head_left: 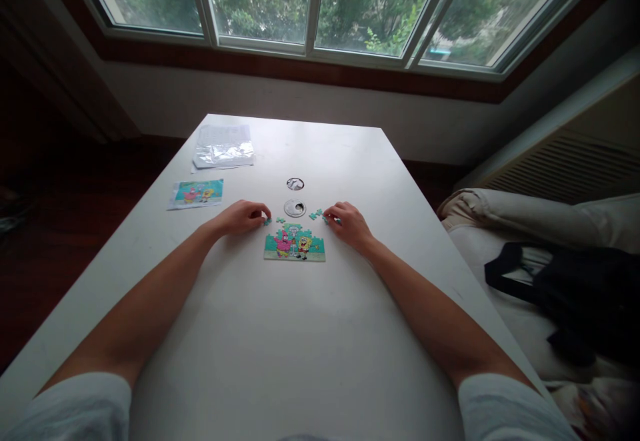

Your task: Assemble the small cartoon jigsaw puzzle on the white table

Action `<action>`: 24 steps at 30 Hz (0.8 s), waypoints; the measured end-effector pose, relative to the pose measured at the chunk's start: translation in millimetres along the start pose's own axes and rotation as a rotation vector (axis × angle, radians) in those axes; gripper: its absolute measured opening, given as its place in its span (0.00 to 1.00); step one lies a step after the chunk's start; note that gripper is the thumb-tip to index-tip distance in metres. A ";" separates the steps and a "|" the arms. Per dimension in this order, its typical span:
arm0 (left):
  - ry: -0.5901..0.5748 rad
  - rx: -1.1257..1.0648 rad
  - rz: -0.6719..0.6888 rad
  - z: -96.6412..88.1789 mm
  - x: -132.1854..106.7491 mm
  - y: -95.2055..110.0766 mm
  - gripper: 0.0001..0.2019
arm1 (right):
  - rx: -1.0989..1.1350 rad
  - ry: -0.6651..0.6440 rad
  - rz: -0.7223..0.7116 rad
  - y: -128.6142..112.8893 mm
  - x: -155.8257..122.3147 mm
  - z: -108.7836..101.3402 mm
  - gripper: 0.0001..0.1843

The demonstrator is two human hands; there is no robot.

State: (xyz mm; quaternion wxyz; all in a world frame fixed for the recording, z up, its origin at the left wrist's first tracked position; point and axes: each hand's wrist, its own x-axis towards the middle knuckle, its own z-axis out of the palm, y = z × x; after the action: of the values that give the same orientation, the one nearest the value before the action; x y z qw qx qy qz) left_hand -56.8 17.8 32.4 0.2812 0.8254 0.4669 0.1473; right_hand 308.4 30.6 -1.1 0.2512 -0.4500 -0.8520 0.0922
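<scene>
A partly assembled jigsaw puzzle (295, 248) lies flat on the white table, showing a pink starfish figure, a pale figure and a yellow sponge figure. Its upper edge is stepped, with tabs exposed. To its upper left, my left hand (243, 218) pinches a small teal puzzle piece (267, 222) at the tabletop. My right hand (351, 226) is at the upper right, thumb and fingers closed on a teal piece (339, 221) that they partly cover. Loose pieces (315, 214) lie just left of the right fingertips. Another loose piece (281, 220) sits above the puzzle.
Two round tins or discs, a nearer one (295, 208) and a farther one (295, 184), lie beyond the puzzle. A printed reference picture (199, 193) and a clear plastic bag with paper (224, 146) are at the left. Right of the table (310, 348) is a couch with dark clothing (585, 288).
</scene>
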 end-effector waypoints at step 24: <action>0.035 0.109 0.038 2.3 3.9 3.8 0.15 | -0.002 -0.005 -0.011 -0.4 1.2 2.0 0.09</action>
State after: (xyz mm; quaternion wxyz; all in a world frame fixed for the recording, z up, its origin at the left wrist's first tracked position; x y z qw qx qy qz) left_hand -51.0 18.9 32.8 0.2251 0.8454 0.4633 0.1413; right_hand 306.5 31.5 -2.2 0.2490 -0.4455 -0.8551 0.0912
